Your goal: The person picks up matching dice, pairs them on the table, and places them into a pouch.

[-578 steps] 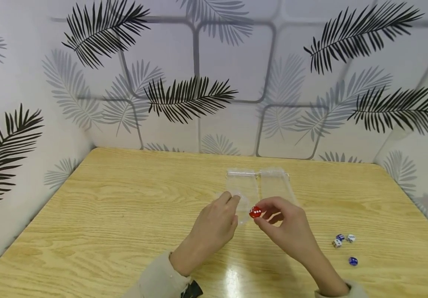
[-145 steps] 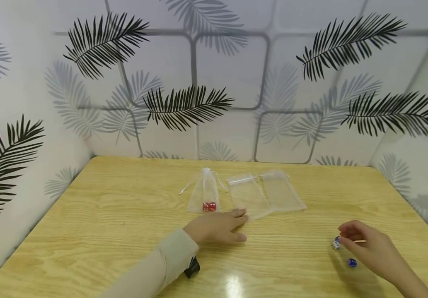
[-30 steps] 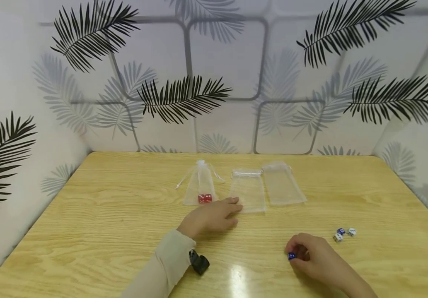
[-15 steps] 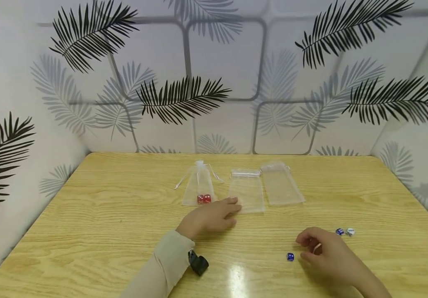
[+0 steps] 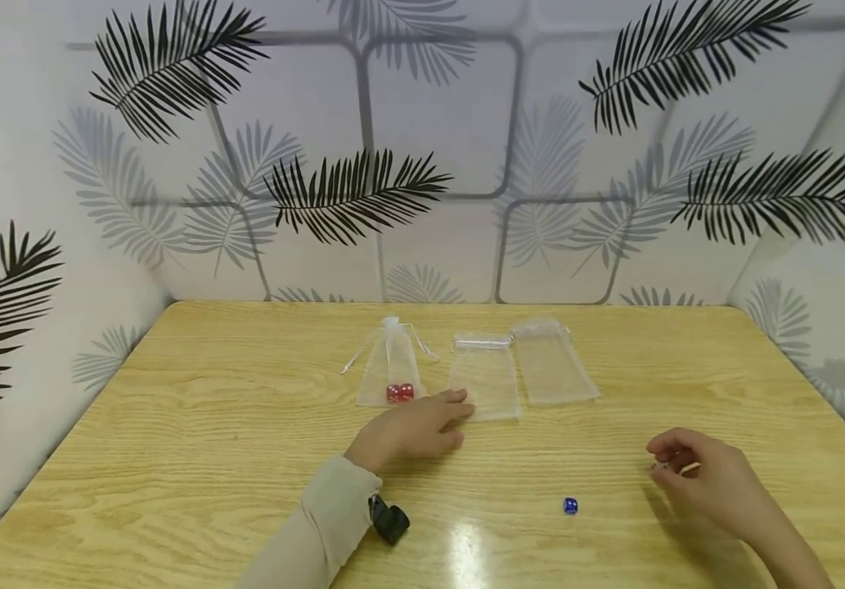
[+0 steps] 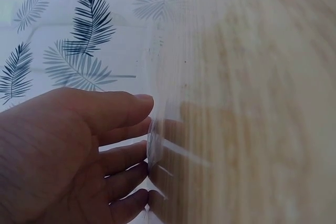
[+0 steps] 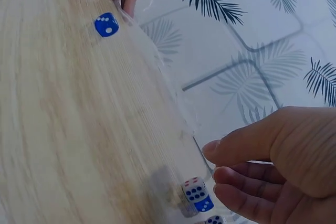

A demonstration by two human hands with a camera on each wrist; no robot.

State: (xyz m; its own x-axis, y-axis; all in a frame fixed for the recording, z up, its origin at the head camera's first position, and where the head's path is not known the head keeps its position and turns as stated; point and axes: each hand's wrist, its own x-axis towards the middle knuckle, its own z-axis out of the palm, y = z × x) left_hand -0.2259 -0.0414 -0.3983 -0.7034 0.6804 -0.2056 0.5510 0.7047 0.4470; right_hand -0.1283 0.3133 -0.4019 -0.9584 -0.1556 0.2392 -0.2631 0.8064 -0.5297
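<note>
My left hand [image 5: 416, 427] lies with fingers extended on the table, its fingertips touching the lower left edge of the middle flat sheer pouch [image 5: 487, 378]. My right hand [image 5: 716, 483] hovers at the right, thumb and fingers parted around a white die [image 7: 193, 190]. In the right wrist view a gap shows between fingertips and that die. Close by it are another blue die [image 7: 203, 204] and a second white die [image 7: 214, 219], both hidden behind the hand in the head view. A lone blue die [image 5: 571, 506] sits on the table between the hands.
A drawstring pouch [image 5: 385, 360], gathered at its neck, lies left of the middle one with two red dice [image 5: 401, 393] inside. A third sheer pouch [image 5: 556, 364] lies flat to the right. A patterned wall [image 5: 437, 245] rises behind the wooden table [image 5: 245, 368].
Earlier, red dice went from my right hand into the left pouch. Within the last second my right hand has let go of the blue die and moved right to the white dice. Left hand still.
</note>
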